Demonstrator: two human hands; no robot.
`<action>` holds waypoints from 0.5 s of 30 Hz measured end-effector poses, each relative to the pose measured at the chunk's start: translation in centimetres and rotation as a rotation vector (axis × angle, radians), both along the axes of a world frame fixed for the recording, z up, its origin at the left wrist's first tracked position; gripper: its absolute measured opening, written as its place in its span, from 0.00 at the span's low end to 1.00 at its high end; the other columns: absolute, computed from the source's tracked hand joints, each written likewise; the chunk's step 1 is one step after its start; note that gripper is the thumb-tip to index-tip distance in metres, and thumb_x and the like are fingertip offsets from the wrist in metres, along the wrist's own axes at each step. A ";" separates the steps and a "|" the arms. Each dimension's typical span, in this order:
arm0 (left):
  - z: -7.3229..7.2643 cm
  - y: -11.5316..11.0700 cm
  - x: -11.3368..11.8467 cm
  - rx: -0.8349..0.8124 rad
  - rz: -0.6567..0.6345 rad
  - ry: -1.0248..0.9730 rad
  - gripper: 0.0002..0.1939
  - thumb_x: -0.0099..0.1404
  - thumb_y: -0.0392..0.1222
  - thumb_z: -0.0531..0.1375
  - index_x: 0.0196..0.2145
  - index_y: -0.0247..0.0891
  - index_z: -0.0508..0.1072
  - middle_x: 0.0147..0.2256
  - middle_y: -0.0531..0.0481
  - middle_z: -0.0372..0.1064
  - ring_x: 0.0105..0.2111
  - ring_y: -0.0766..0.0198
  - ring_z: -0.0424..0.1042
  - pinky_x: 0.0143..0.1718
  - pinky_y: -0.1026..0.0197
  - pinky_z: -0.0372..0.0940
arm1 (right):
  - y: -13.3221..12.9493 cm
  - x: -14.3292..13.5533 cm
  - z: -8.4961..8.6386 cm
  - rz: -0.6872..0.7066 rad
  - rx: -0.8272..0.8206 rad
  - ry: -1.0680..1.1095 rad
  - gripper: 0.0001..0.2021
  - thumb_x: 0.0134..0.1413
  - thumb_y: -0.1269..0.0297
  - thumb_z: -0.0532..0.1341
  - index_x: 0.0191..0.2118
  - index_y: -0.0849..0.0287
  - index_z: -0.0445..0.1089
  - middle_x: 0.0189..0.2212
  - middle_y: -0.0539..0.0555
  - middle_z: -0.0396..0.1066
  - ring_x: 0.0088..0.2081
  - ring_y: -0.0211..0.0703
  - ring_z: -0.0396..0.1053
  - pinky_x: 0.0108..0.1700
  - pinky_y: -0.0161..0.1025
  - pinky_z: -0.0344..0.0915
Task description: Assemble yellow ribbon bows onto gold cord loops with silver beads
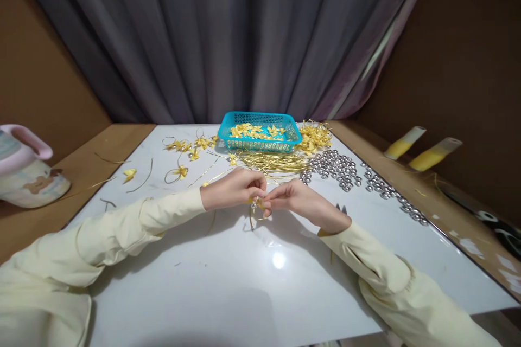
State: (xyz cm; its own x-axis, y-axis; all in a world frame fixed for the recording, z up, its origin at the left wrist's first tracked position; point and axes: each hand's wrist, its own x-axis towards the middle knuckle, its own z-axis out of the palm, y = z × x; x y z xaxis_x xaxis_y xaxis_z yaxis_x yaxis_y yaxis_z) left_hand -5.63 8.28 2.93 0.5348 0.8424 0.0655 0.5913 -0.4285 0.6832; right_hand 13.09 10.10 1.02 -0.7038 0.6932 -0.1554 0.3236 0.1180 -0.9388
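Note:
My left hand and my right hand meet over the middle of the white board. Between their fingertips they pinch a small yellow bow with a silvery part, and a thin gold tie hangs below it. Fingers hide much of this piece. Just beyond my hands lies a pile of gold ties. Silver rings are spread to the right of that pile. A blue basket with yellow bows inside stands behind the ties.
Finished-looking yellow bows with ties lie at the back left. A yellow heap touches the basket's right side. A pink-handled mug stands far left. Two yellow-and-white tubes are at the right, and a dark pointed tool is partly behind my right wrist.

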 end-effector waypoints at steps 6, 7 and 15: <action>0.6 0.2 0.1 0.028 0.007 0.026 0.03 0.59 0.32 0.55 0.28 0.34 0.68 0.23 0.55 0.66 0.23 0.70 0.64 0.25 0.68 0.56 | -0.3 -0.4 0.3 -0.033 0.106 -0.060 0.09 0.49 0.64 0.60 0.27 0.62 0.76 0.25 0.52 0.75 0.26 0.37 0.68 0.34 0.36 0.63; 0.9 0.2 0.1 0.035 0.008 0.045 0.04 0.59 0.32 0.55 0.27 0.34 0.68 0.22 0.55 0.66 0.23 0.70 0.64 0.25 0.68 0.56 | -0.4 -0.4 0.4 -0.032 0.133 -0.075 0.09 0.49 0.64 0.60 0.27 0.62 0.76 0.24 0.52 0.76 0.26 0.37 0.68 0.34 0.36 0.63; 4.0 -3.0 -1.7 0.057 0.091 0.152 0.07 0.63 0.37 0.53 0.30 0.36 0.69 0.20 0.57 0.65 0.20 0.71 0.65 0.24 0.68 0.57 | -0.8 0.6 1.2 -0.018 0.395 -0.119 0.10 0.52 0.70 0.57 0.26 0.61 0.75 0.27 0.52 0.76 0.31 0.40 0.71 0.40 0.37 0.64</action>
State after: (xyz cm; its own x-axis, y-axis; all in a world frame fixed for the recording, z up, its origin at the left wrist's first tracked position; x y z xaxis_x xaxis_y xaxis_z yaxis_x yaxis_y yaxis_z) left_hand -7.37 5.32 6.97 0.4636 0.8852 0.0388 0.7240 -0.4037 0.5594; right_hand 13.72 9.32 2.19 -0.6841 0.7279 0.0453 0.4328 0.4552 -0.7781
